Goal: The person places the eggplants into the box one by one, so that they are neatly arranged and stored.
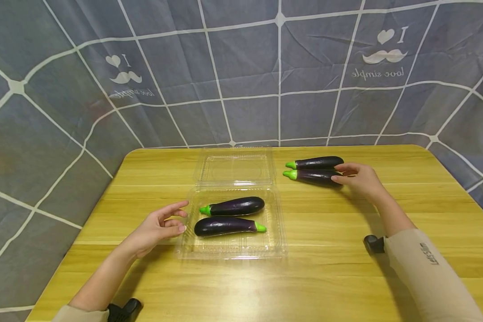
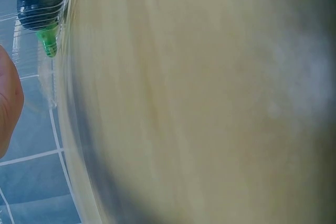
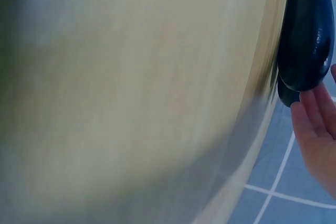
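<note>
A clear plastic clamshell box (image 1: 279,243) lies open at mid-table. In its base are two eggplants: the farther eggplant (image 1: 239,206) has its green stem to the left, the nearer eggplant (image 1: 225,226) to the right. My left hand (image 1: 154,228) hovers beside the box's left edge, fingers loosely bent and holding nothing. Two more eggplants lie side by side at the back right, a rear eggplant (image 1: 319,162) and a front eggplant (image 1: 315,176). Around the front one's rounded end, my right hand (image 1: 360,180) has its thumb and fingers spread. Contact is hard to tell; the right wrist view shows fairly straight fingers (image 3: 315,108) at that end.
The box's hinged lid (image 1: 235,167) is folded back flat toward the table's far edge. A grey curtain (image 1: 249,67) with white lines hangs behind the wooden table (image 1: 326,277). Each wrist carries a black camera mount, such as the right mount (image 1: 373,244).
</note>
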`<state>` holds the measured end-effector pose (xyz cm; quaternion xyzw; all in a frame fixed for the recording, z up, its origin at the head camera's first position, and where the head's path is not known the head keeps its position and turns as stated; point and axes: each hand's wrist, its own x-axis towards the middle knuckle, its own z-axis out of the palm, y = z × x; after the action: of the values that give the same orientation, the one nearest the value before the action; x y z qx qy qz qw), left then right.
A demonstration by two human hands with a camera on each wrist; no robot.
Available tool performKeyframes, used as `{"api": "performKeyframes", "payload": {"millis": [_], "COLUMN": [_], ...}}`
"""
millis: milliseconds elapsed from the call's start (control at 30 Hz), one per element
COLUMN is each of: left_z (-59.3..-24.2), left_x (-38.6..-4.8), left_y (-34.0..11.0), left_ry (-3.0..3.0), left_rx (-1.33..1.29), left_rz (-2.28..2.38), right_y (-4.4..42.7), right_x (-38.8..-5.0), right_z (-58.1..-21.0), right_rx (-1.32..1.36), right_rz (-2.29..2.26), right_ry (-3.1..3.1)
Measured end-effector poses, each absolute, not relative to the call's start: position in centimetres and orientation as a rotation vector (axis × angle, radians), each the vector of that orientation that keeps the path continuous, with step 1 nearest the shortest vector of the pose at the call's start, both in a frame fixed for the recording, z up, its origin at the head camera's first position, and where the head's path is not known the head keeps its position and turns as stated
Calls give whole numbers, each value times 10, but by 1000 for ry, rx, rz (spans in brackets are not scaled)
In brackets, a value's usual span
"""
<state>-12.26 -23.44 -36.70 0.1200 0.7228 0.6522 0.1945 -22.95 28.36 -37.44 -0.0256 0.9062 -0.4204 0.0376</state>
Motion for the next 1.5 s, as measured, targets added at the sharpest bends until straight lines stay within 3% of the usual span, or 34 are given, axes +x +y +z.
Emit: {"api": "performKeyframes", "payload": {"millis": [1500], "left_z": [-368], "left_x": [-123], "left_y": [-235], "left_ry": [2013], "left_rx": [329], "left_rz": [1839], "right_y": [280], "right_x": [-230], "right_z": [-375], "right_rx": [-197], "right_rz": [-1155], "right_ry": [2775]}}
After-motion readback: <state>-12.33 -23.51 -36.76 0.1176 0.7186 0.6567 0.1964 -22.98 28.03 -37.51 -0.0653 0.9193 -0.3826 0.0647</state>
